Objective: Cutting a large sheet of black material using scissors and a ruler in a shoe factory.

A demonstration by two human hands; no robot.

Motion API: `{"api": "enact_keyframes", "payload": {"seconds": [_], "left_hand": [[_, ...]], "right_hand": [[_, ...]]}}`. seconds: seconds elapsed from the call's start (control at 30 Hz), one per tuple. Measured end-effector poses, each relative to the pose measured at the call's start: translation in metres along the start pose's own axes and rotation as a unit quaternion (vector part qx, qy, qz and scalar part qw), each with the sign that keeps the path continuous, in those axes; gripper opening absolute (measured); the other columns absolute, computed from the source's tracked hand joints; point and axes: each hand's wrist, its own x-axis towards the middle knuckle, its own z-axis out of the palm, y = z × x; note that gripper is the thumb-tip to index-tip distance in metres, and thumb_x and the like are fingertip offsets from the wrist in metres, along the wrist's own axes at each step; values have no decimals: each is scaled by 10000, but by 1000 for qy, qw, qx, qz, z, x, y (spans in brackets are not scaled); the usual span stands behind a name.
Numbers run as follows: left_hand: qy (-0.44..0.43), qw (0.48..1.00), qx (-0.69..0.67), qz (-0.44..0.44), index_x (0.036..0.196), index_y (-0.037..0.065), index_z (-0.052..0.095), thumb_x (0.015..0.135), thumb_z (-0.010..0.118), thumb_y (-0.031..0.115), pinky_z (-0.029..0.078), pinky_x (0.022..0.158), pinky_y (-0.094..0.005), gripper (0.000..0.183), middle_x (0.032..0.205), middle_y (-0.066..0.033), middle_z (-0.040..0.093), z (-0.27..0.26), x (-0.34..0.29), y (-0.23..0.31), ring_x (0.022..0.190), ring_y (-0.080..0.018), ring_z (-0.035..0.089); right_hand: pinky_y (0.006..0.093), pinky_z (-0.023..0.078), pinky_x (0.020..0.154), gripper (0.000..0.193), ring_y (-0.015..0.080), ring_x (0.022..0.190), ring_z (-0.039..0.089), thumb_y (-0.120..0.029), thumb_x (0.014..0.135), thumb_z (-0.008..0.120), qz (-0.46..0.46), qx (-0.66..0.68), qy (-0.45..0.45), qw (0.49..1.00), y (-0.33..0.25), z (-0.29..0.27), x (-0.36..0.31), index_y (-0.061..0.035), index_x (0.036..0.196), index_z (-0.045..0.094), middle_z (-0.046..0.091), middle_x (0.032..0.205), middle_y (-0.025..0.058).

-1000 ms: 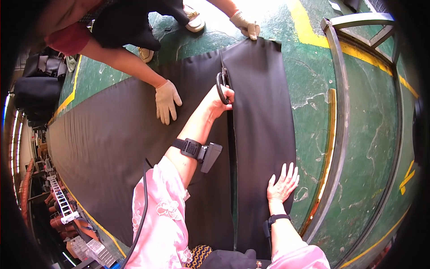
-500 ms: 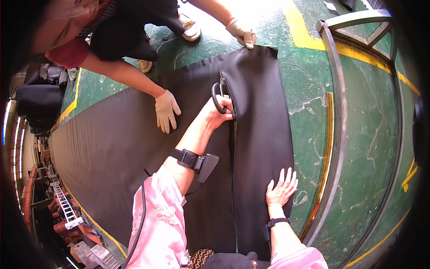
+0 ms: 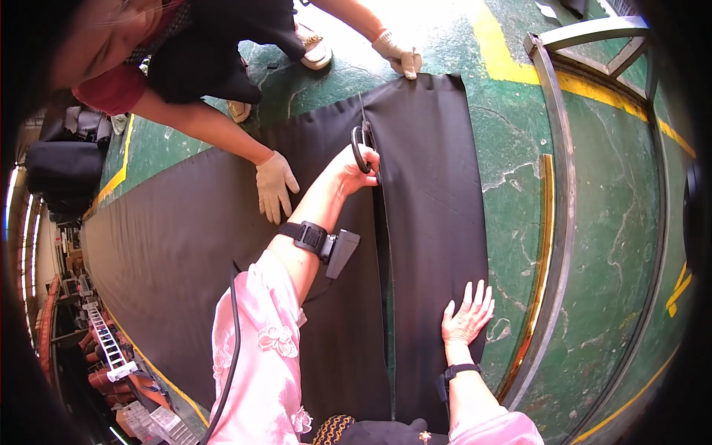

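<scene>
My left hand (image 3: 357, 167) is closed round the handles of large black scissors (image 3: 360, 147). The blades lie in a cut through a wide sheet of dark, smooth material (image 3: 222, 245), close to its far edge. From there the cut runs back toward me as a narrow gap and parts off a long strip (image 3: 430, 222) on the right. My right hand (image 3: 467, 319) rests flat and open on the strip's right edge, fingers spread. A co-worker's gloved hand (image 3: 400, 56) grips the strip's far edge; their other gloved hand (image 3: 276, 184) presses flat on the sheet left of the scissors.
The sheet lies on a green, cracked floor (image 3: 512, 222) with yellow lines. A metal frame (image 3: 564, 208) stands to the right, with a thin brass-coloured bar (image 3: 545, 245) beside it. Black bundled material (image 3: 67, 167) and a white ladder-like rack (image 3: 111, 345) are at the left.
My left hand and the scissors have moved slightly farther away along the cut. The gap between sheet and strip is wider. My right hand has stayed nearly still.
</scene>
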Motion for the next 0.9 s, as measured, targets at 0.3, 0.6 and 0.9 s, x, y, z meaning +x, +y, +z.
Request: {"api": "enact_keyframes", "payload": {"seconds": [0.3,0.6,0.9], "left_hand": [[-6,1000,20,-20,820,-24,537,638,498,-53,549,768,-440,189,856,-116,567,12,-31,8,752,-260,613],[-1,998,52,-44,792,-28,513,573,493,-96,552,698,-438,231,812,-139,568,8,-13,20,761,-318,622],[-7,998,66,-2,849,-2,512,637,558,-27,564,711,-421,219,875,-120,577,10,-15,8,782,-286,628]], "right_hand": [[492,175,1092,642,318,1339,229,-274,774,547,-1,-2,3,1000,2,-1,0,-114,1356,325,271,1446,106],[495,178,1091,638,321,1335,233,-272,772,547,0,3,5,1000,1,-2,1,-120,1353,329,275,1444,106],[495,171,1094,647,322,1335,230,-268,763,559,4,-1,-2,1000,7,-3,1,-121,1350,330,273,1443,105]]}}
